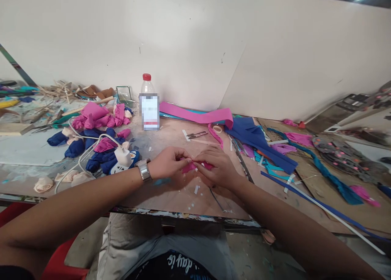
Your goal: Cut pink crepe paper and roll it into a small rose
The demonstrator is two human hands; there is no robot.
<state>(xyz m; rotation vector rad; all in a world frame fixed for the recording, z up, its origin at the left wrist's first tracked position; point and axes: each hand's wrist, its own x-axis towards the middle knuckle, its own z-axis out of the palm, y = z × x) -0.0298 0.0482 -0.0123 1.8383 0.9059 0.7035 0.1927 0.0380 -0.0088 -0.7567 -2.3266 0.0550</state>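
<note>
Both my hands meet over the middle of the wooden worktable [171, 194]. My left hand [167, 162], with a metal watch on its wrist, pinches one end of a small pink fabric piece [190, 166]. My right hand [217, 166] pinches the other end, fingers closed on it. The piece lies just above the tabletop between the fingertips.
A clear bottle [149, 104] with a red cap stands behind my hands. Pink and blue fabric rolls [94, 133] and a white glue gun [124, 157] lie at the left. Small scissors [196, 134], a pink strip [198, 116] and blue fabric [259, 139] lie at the right.
</note>
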